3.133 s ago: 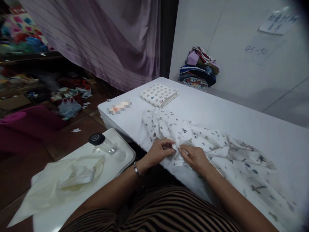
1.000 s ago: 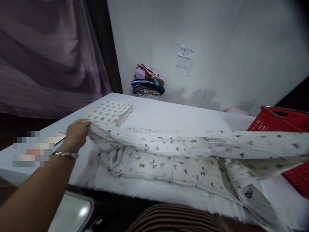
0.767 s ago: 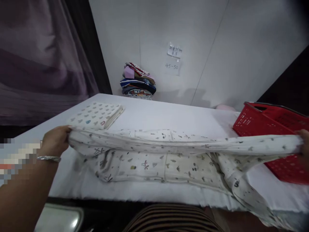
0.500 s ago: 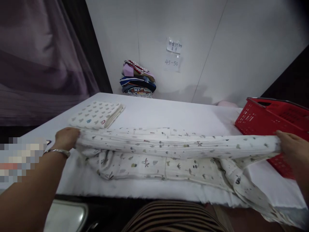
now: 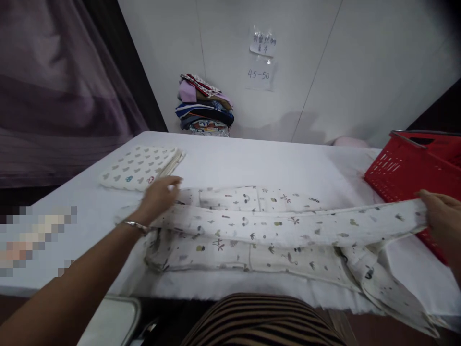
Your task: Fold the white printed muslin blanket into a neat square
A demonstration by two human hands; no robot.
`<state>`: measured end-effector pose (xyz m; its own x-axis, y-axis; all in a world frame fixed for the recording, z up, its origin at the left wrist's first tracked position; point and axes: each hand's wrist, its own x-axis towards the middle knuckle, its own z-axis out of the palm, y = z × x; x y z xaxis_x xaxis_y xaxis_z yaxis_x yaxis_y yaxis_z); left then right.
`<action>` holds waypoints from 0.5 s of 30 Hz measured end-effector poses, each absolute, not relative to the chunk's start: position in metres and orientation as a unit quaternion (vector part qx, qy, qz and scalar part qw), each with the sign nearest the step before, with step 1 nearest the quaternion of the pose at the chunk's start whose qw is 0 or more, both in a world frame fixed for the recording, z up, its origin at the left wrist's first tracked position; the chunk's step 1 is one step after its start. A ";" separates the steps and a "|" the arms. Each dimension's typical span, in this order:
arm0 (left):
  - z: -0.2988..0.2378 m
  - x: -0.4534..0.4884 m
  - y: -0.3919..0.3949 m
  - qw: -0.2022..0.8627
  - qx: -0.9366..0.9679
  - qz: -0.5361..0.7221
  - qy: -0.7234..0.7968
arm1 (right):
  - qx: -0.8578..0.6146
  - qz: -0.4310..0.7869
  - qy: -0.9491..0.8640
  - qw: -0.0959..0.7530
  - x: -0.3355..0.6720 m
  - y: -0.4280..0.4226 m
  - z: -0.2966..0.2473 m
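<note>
A long white printed cloth (image 5: pixel 259 226) lies lengthwise across the white table (image 5: pixel 252 163), partly folded, with its top layer stretched between my hands. My left hand (image 5: pixel 158 194), with a bracelet on the wrist, rests on the cloth's left end, fingers closed over the fabric. At the far right my right hand (image 5: pixel 441 218) grips the other end and holds it slightly raised. The cloth's lower right corner hangs over the table's near edge.
A folded printed cloth (image 5: pixel 140 167) lies at the table's back left. A red plastic basket (image 5: pixel 410 163) stands at the right. A stack of folded coloured fabrics (image 5: pixel 203 108) sits against the wall under a paper note (image 5: pixel 262 45). A purple curtain (image 5: pixel 54 96) hangs left.
My left hand has moved right and forward along the cloth, bringing its end over the lower layer. The stretched top layer has come lower toward the table. My right hand holds about the same place.
</note>
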<state>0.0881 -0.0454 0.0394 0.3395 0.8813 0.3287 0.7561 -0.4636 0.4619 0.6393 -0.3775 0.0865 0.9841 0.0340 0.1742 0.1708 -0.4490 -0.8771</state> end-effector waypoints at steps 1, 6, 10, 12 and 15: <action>0.039 0.113 -0.062 0.149 0.851 0.250 0.437 | -0.844 -0.071 -0.067 0.527 0.639 -0.379 0.086; 0.018 0.205 -0.129 0.232 0.946 0.109 0.199 | -0.839 -0.072 -0.081 0.532 0.625 -0.382 0.096; 0.003 0.226 -0.140 0.218 0.957 0.063 0.179 | -0.822 -0.074 -0.064 0.560 0.615 -0.381 0.105; 0.000 0.226 -0.140 0.215 0.959 0.055 0.175 | -0.817 -0.075 -0.066 0.567 0.614 -0.381 0.107; 0.002 0.223 -0.140 0.234 0.952 0.064 0.188 | -0.819 -0.066 -0.059 0.567 0.613 -0.380 0.107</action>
